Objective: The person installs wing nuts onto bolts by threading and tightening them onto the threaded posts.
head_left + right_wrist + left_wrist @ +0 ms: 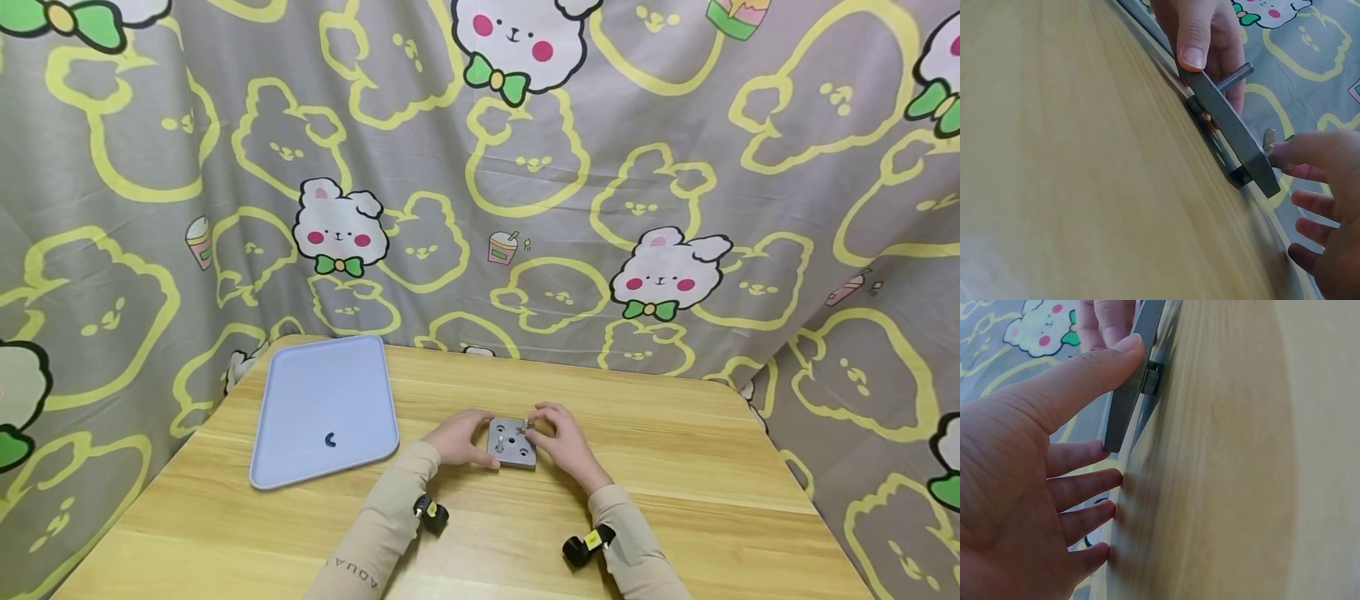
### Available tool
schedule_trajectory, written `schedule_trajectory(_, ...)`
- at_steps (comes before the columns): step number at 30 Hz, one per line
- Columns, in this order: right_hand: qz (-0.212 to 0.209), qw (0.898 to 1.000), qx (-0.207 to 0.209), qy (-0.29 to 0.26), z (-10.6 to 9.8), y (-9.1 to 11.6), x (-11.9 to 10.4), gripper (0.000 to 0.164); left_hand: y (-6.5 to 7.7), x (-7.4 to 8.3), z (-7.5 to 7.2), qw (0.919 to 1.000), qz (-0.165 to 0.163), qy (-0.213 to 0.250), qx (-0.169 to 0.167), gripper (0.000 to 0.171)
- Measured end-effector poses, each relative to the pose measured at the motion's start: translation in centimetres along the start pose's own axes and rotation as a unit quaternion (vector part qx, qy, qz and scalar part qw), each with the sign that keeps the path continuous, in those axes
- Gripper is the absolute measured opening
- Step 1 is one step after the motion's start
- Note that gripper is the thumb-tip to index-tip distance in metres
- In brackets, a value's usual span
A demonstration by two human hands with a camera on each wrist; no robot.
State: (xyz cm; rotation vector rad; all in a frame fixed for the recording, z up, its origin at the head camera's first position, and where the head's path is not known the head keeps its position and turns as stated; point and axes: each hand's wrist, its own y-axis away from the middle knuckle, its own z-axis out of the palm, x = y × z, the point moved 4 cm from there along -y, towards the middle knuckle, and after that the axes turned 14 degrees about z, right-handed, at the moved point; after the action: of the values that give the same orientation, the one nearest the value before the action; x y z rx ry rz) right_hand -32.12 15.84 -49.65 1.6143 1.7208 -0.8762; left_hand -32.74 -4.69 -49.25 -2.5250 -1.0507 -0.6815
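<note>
A square grey metal plate (513,454) with several round holes lies low over the table. My left hand (455,437) grips it by its left side, thumb at the near corner and fingers at the far one. A threaded bolt (1235,77) stands up through the plate near that hand, with nothing on its upper end. At the far right corner my right hand (564,442) pinches a wing nut (1269,139) on a second bolt, whose threaded tip shows past the fingers. Under the plate, dark bolt heads (1194,105) stick out in the right wrist view.
A pale blue tray (322,375) stands to the left on the wooden table (675,483), with a small black curved piece (330,439) in it. Behind the table hangs a grey patterned curtain (420,317). Each forearm wears a black strapped camera (431,512).
</note>
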Motion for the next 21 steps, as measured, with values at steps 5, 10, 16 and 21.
schedule_trajectory(5,0.006,1.0,0.012,-0.013,-0.09,0.04,-0.18,0.006,0.02,0.01,-0.03,1.0,-0.001,0.001,0.0,0.091)
schedule_trajectory(10,0.0,1.0,0.023,-0.021,-0.13,-0.01,-0.18,0.004,0.02,0.01,-0.05,1.0,0.001,0.001,0.002,0.091)
schedule_trajectory(16,-0.007,1.0,0.014,-0.002,-0.02,-0.1,0.12,0.021,0.01,0.03,-0.04,1.0,0.003,-0.001,0.003,0.09)
schedule_trajectory(21,-0.025,1.0,-0.001,0.015,0.1,-0.09,0.11,0.039,0.04,0.03,-0.04,1.0,0.003,-0.002,0.001,0.091)
